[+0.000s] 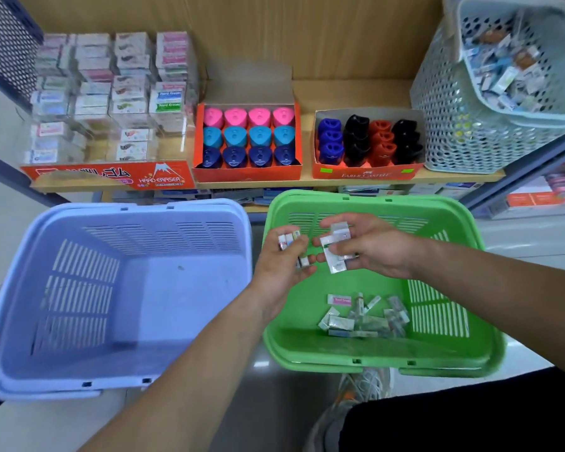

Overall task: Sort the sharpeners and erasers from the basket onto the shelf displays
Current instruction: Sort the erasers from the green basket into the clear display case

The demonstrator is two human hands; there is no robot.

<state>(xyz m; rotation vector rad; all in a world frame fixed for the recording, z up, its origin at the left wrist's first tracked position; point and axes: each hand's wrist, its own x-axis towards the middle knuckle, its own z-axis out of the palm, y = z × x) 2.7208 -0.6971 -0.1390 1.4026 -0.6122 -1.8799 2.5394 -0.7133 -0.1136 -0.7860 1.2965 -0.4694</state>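
Observation:
Both hands hover over the green basket (490, 337). My left hand (279, 272) grips a small stack of wrapped erasers (289, 241). Just to its right, my right hand (372, 244) pinches a few wrapped erasers (335, 252), nearly touching the left hand's fingers. Several loose erasers (366, 316) lie on the green basket's floor below the hands. On the shelf (307, 184) behind stand the clear eraser display (111, 102), a sharpener box (247, 141) with pink, teal and navy sharpeners, and a second sharpener box (369, 143) with blue, black and red ones.
A lilac basket (118, 295) sits to the left of the green one, touching it. At the shelf's right end a grey perforated basket (463, 125) holds a pale blue basket (519, 57) full of small packets. My shoe (366, 389) shows below.

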